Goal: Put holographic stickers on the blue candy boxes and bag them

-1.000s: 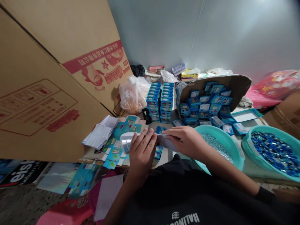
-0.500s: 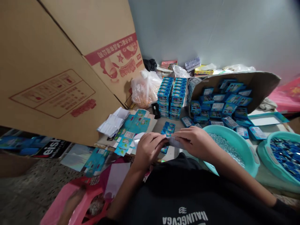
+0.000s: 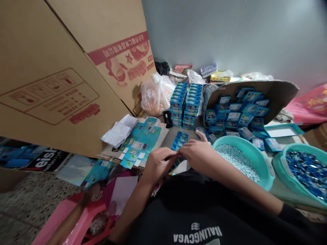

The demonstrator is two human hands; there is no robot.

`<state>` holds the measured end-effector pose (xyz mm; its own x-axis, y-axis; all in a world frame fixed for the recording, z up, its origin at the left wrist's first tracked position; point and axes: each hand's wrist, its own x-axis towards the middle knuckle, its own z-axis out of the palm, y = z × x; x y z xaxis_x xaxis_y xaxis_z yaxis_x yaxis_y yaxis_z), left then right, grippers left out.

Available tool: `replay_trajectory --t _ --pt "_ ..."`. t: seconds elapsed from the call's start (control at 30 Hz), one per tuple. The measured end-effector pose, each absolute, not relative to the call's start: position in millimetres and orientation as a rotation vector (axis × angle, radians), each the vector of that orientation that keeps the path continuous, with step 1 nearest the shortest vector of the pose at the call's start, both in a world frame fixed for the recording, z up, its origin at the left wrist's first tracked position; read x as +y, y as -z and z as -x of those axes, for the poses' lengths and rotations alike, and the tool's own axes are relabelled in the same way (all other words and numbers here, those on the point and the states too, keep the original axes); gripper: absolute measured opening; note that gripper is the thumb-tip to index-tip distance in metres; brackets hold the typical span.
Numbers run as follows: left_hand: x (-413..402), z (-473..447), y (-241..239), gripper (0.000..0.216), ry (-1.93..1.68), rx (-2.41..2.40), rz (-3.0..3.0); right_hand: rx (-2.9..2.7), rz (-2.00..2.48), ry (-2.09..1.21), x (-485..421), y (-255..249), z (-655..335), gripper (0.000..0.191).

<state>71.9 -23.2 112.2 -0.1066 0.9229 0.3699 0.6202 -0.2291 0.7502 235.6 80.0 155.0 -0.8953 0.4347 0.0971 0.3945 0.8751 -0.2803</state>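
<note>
My left hand (image 3: pixel 158 164) and my right hand (image 3: pixel 198 156) meet in front of my chest at the table's front edge, fingertips pinched together. What lies between them is small and mostly hidden by the fingers; I cannot make out its kind. One finger of my right hand sticks up. Just beyond the fingertips, a row of small blue tins (image 3: pixel 180 140) lies on the table. To the left are flat, unfolded blue cartons (image 3: pixel 145 136) and white paper sheets (image 3: pixel 120 131). A turquoise basin of pale blue candies (image 3: pixel 237 161) stands right beside my right forearm.
Two stacks of blue boxes (image 3: pixel 178 105) stand at the back. An open cardboard box (image 3: pixel 283 90) spills blue boxes. Another basin holds shiny blue tins (image 3: pixel 308 172). A large carton (image 3: pixel 63 78) rises at left. Another person's arm (image 3: pixel 76 216) reaches over a pink stool (image 3: pixel 48 217).
The pale thin piece seen between my hands is now mostly hidden. My fingertips have come closer together, and a right finger has lifted. The other person's hand has moved up and right.
</note>
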Motion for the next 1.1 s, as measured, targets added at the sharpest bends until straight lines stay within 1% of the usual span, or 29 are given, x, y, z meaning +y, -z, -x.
replay_trajectory --t 0.1,0.2,0.3,0.6,0.7,0.8,0.9,1.0,1.1 --pt "-22 -71 -107 0.017 -1.250 1.788 -2.034 -2.933 0.610 -0.498 83 -153 -231 0.019" --pt "-22 -70 -98 0.021 -1.206 1.931 -2.307 -2.872 0.639 -0.525 87 -151 -231 0.022" --pt "-22 -70 -88 0.026 -1.160 1.976 -2.460 -2.866 0.660 -0.527 88 -150 -232 0.024" --pt "-20 -74 -77 0.022 -1.242 1.937 -2.513 -2.872 0.664 -0.510 94 -144 -233 0.022" --pt "-18 -78 -78 0.018 -1.309 1.780 -2.471 -2.830 0.650 -0.578 103 -138 -236 0.022" --pt "-17 -85 -80 0.009 -1.461 1.514 -2.204 -2.765 0.757 -0.744 115 -132 -249 0.024" --pt "-16 -92 -78 0.001 -1.703 1.432 -1.634 -2.584 1.085 -0.833 132 -124 -278 0.023" --pt "-16 -90 -70 0.015 -1.817 1.471 -1.037 -2.296 1.469 -0.694 151 -105 -326 0.026" --pt "-14 -76 -55 0.027 -1.750 1.562 -0.771 -2.124 1.776 -0.678 160 -71 -379 0.032"
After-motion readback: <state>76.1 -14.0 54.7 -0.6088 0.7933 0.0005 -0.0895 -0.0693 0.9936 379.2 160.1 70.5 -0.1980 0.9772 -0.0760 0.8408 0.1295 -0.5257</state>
